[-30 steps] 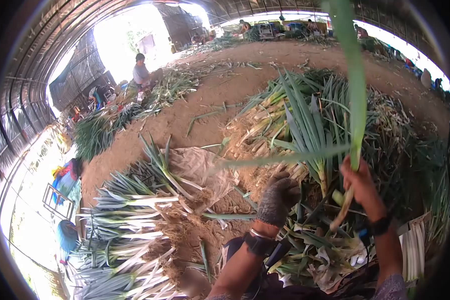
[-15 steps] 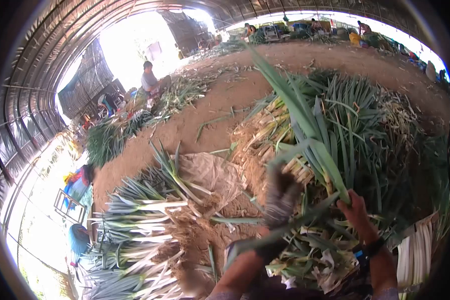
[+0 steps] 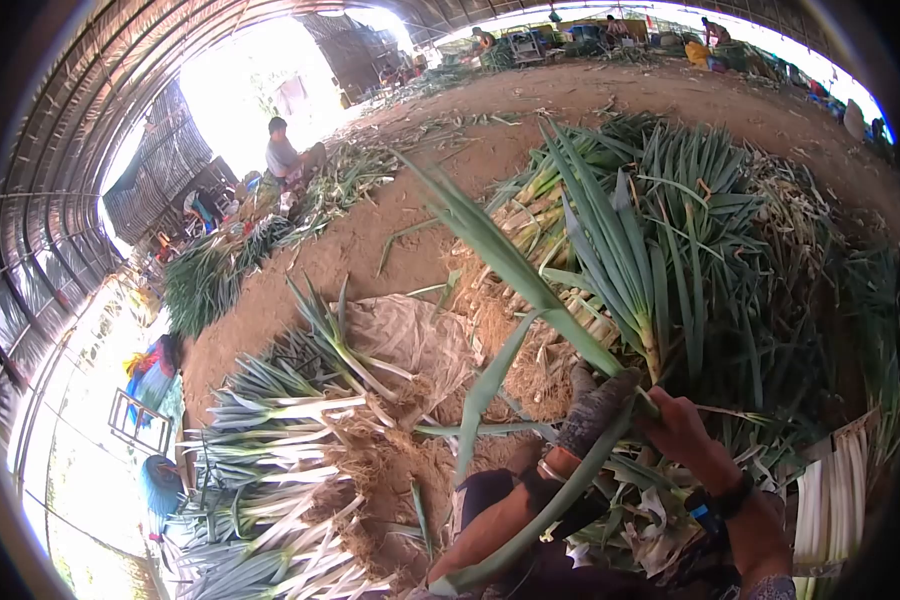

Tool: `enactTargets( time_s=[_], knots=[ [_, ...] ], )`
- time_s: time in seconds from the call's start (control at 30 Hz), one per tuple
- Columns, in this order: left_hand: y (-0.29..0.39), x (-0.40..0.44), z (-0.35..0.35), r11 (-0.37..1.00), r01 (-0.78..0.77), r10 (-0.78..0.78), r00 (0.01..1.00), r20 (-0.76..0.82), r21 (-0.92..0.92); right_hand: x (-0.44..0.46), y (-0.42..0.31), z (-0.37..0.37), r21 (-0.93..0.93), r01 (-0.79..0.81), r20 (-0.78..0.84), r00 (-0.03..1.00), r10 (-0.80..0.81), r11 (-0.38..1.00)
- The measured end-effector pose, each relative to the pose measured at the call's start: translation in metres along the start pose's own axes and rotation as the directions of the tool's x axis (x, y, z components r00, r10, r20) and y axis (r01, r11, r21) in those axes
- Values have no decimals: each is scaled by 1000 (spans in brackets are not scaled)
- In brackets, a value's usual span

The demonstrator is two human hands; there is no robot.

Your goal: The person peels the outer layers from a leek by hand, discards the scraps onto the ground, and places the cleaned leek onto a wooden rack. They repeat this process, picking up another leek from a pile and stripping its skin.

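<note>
A long green onion stalk (image 3: 515, 265) slants from the upper left down to my two hands, with one leaf hanging and another bending down across my left forearm. My left hand (image 3: 595, 408), in a grey glove, is closed around the stalk. Beside it, my bare right hand (image 3: 678, 430) is closed at the stalk's lower end, fingers curled around it. An upright leafy onion plant (image 3: 620, 265) stands just beyond my hands. Below them lie loose peeled leaves (image 3: 645, 520).
Rows of cleaned onions (image 3: 290, 480) lie at left, roots inward. A large onion pile (image 3: 705, 200) rises beyond my hands. White stalks (image 3: 832, 500) are bundled at right. A brown sheet (image 3: 405, 335) covers some soil. A person (image 3: 284, 155) sits farther back.
My gloved left hand has moved right and closed on the stalk beside my right hand. The stalk has tilted from upright toward the left, and my right hand has come lower and nearer.
</note>
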State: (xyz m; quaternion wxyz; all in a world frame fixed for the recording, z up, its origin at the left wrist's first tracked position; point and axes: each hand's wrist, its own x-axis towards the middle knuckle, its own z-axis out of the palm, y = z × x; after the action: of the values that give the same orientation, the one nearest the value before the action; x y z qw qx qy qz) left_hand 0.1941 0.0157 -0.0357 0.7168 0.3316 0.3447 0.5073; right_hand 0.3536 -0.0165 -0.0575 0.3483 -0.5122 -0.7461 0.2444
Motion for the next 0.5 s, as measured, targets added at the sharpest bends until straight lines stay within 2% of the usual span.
enactTargets(
  time_s=[0.13, 0.37, 0.5],
  knots=[
    [1, -9, 0, 999, 8, -10, 999, -38, -52, 3, -15, -2, -154, 96, -89, 990, -110, 983],
    [-4, -14, -9, 975, 132, -139, 990, -27, -180, 6, -24, -11, -266, 80, -35, 995, -93, 961],
    [-26, -6, -32, 996, 0, -7, 997, 77, 91, 6, -24, -11, -293, 66, -14, 997, -73, 954]
  ],
)
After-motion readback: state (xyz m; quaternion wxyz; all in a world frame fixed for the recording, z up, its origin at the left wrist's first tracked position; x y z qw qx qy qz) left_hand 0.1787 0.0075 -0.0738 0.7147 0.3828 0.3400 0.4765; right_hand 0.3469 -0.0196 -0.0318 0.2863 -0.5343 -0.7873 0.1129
